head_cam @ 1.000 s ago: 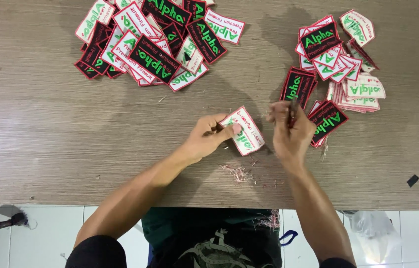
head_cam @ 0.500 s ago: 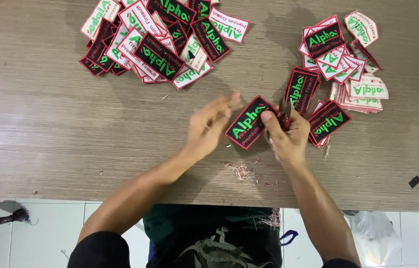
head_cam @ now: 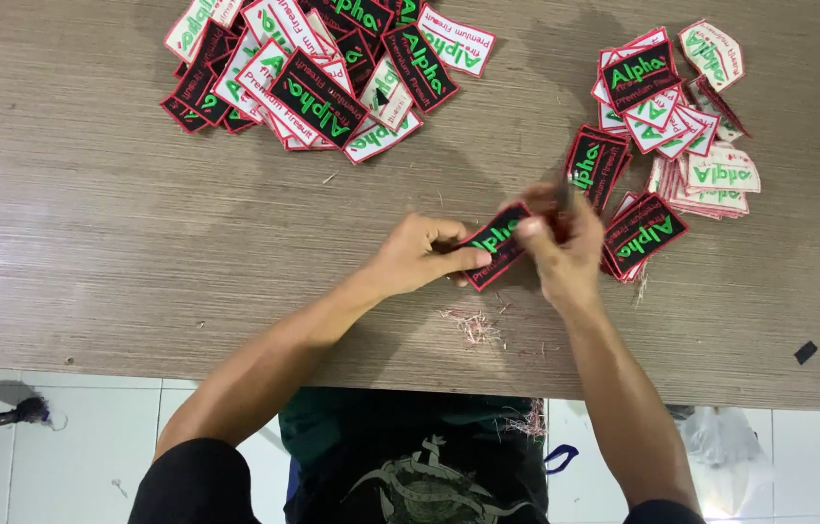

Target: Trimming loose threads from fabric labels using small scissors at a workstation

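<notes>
Nearest the person, just below and between the two hands, a small tuft of red and pale thread clippings (head_cam: 473, 327) lies on the wooden table (head_cam: 99, 243).

The left hand (head_cam: 417, 254) is curled, its thumb and fingertips closed on the lower left end of a black patch (head_cam: 493, 245) with a red border and green lettering. The patch slants up to the right, face up, and spans the gap between the hands. The right hand (head_cam: 560, 243) is bunched over the patch's upper right end, fingers pressed together on it; whether something slim and dark sticks up from this hand's fingers cannot be told for sure.

Just right of the right hand, touching or nearly touching its knuckles, lies a sorted pile of patches (head_cam: 667, 136), some black side up, some showing a white backing, and it reaches away to the upper right. Farther off, up and to the left of the left hand and well apart from it, a larger loose heap of patches (head_cam: 323, 68) spreads along the far edge of the table.
</notes>
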